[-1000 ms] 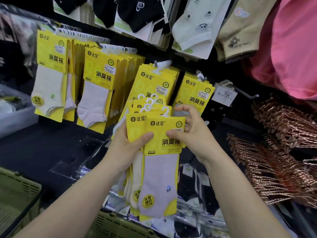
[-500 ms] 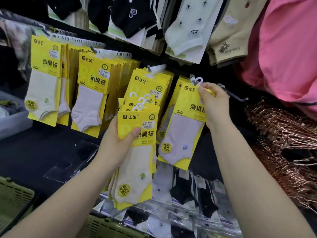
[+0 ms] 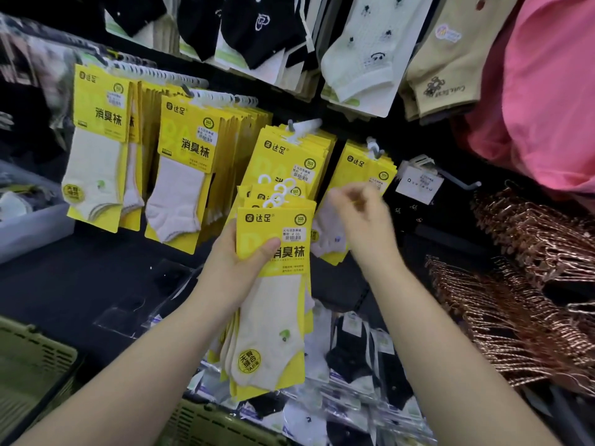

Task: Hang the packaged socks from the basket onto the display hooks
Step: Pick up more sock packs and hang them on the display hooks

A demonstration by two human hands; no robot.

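One sock stack (image 3: pixel 273 300) gripped, L hand (image 3: pixel 235 265); R hand (image 3: pixel 367 226) blurred.

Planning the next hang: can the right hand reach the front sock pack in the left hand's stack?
Probably yes. The right hand, blurred but seemingly empty, is beside the front sock pack, whose upper edge shows clear above the thumb of the left hand; nothing lies between.

The sock packs (image 3: pixel 273 284) hang before the hooked packs (image 3: pixel 289 156). A basket (image 3: pixel 206 426) sits below them; hangers (image 3: pixel 531 284) lie right.
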